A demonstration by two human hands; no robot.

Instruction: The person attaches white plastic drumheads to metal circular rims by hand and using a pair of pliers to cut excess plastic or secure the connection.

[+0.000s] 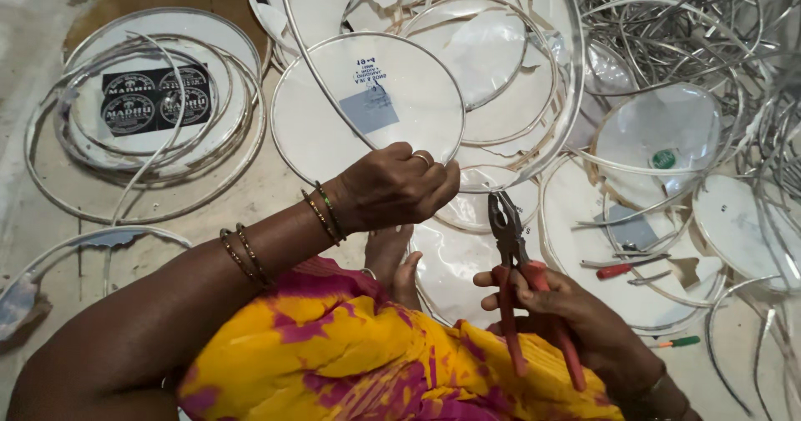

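The floor (33, 87) is covered with round drumheads and loose metal hoops, with a dense tangle of bent hoops (709, 29) at far right. The left hand (392, 189) is closed around the rim of a white drumhead (334, 129) with a grey patch, gripping its lower right edge. The right hand (576, 312) is wrapped around red-handled pliers (521, 262), nose up and nearly shut, just below that rim. The step looks like stripping hoop from skin; next, the pliers must bite the rim beside the fingers.
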